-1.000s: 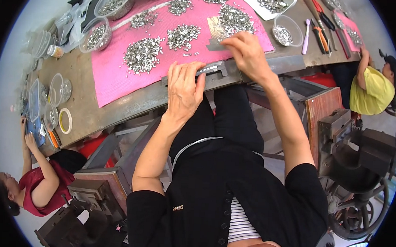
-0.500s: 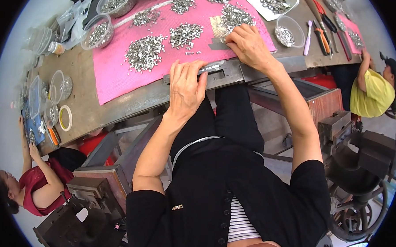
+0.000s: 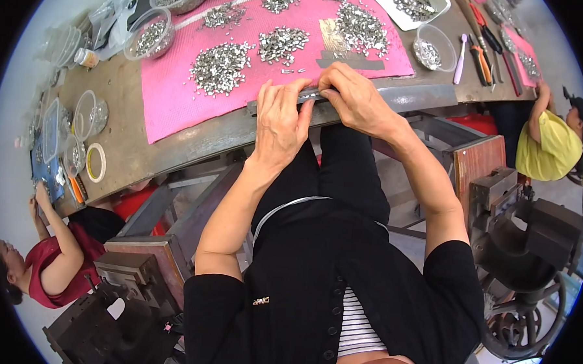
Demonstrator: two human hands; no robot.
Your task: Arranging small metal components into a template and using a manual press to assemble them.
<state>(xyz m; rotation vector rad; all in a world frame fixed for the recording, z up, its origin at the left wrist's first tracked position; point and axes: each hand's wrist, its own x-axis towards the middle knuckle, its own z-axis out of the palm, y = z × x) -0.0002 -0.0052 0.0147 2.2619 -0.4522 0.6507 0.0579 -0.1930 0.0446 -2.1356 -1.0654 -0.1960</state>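
Left hand is clasping the metal bar at the bench's front edge, right hand is working fingertips against it (can't tell what they're gripping), so firm bracing is probably helping most.

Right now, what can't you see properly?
Head view: anything the right hand might pinch, hidden by it.
Head view: part of the metal bar, covered by the left hand.
Head view: far end of the white tray, cut by the upper edge.
Head view: exact shapes of the silver pieces, too small.
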